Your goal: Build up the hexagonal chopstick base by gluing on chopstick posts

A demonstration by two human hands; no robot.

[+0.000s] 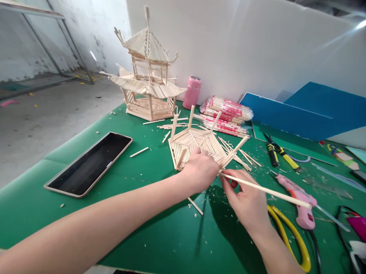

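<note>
A hexagonal base of pale wooden sticks (191, 139), with short upright posts at its corners, lies on the green table (130, 231). My left hand (200, 170) is closed over the base's near edge; what its fingers grip is hidden beneath them. Just right of it, my right hand (247, 198) pinches a long thin stick (268, 191) near the base's front right corner. That stick slants down to the right, over the back of the hand. Loose sticks (245, 154) lie around the base.
Behind stands a stick pavilion (151, 87), with a pink bottle (192, 93) and wrapped stick bundles (226, 110) beside it. A phone (91, 163) lies left. At right are pliers (281, 153), a pink glue gun (298, 194), yellow handles (293, 238) and blue boards (287, 117).
</note>
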